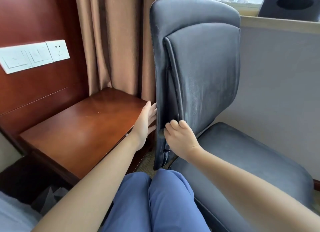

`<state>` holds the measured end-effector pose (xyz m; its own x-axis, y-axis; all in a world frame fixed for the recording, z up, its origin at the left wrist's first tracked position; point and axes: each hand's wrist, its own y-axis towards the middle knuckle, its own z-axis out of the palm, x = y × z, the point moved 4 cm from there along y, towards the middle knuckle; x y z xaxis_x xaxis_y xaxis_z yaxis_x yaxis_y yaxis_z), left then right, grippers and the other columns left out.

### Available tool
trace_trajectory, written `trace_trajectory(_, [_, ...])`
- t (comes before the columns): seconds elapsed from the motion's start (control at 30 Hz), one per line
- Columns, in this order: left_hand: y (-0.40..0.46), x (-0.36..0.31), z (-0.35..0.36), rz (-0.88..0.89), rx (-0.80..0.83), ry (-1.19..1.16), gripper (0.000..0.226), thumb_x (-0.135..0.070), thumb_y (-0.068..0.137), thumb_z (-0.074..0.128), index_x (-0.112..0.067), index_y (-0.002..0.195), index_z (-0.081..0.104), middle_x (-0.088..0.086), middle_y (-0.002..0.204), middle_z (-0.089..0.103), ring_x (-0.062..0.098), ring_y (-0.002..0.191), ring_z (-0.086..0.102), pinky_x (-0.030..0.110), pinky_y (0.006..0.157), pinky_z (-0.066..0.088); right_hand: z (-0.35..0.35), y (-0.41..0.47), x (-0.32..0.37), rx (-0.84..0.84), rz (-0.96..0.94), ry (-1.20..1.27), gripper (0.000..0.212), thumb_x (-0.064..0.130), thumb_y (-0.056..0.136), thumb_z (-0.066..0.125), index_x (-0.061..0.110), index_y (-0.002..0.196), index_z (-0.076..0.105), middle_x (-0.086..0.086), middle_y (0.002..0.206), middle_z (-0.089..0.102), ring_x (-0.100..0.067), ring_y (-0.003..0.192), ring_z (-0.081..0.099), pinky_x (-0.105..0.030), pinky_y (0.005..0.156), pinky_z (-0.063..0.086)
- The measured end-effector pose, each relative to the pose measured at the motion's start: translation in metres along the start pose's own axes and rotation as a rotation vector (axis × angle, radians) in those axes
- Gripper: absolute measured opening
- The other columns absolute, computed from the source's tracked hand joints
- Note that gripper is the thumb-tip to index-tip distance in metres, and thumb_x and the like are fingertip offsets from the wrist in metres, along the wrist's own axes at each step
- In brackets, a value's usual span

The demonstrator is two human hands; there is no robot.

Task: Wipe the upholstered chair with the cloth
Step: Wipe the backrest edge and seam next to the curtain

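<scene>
Right hand point(180, 138) pinching backrest point(204, 67) edge at 6 o'clock; left hand point(147, 122) flat, released. No cloth visible. Could tip chair toward tabletop point(78, 127).

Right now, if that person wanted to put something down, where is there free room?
The wooden side table, bordered by the red wall panel, the curtain and the chair back, shows a wide bare top. The chair seat to the right is bare too. It is crowded at the backrest's lower edge, where the left hand rests and the right hand curls its fingers.
</scene>
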<state>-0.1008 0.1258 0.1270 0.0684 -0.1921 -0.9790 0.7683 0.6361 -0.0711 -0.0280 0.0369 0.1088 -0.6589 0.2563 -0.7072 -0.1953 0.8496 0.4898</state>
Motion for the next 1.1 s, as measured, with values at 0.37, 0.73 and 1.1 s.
trace_trajectory(0.37, [0.002,-0.002,-0.002,-0.018,-0.030,-0.004,0.055,-0.058,0.097,0.020,-0.033,0.140,0.044,-0.009,0.142,0.048,0.009,0.132,0.042,0.042,0.116,0.024,-0.024,0.031,-0.042,-0.119,0.332,0.047,0.008,0.013,0.064,0.065,0.013,0.070,0.061,0.000,0.068,0.049,-0.022,0.066,0.046,-0.032,0.062,0.022])
trace_trajectory(0.73, [0.001,0.000,-0.006,-0.036,0.005,0.022,0.055,-0.057,0.098,0.014,-0.035,0.138,0.044,-0.012,0.141,0.048,0.007,0.131,0.042,0.042,0.117,0.021,-0.005,0.003,-0.008,-0.059,0.098,0.184,0.016,0.012,0.069,0.048,0.017,0.069,0.063,0.001,0.067,0.050,-0.021,0.066,0.042,-0.032,0.061,0.023])
trace_trajectory(1.1, [0.006,0.002,-0.012,-0.056,-0.047,-0.083,0.059,-0.058,0.097,0.014,-0.028,0.132,0.051,-0.005,0.135,0.056,0.012,0.127,0.048,0.044,0.117,0.021,-0.021,0.038,-0.030,-0.279,0.097,0.341,0.025,0.007,0.081,0.048,0.011,0.094,0.070,-0.005,0.079,0.058,-0.023,0.061,0.049,-0.032,0.050,0.038])
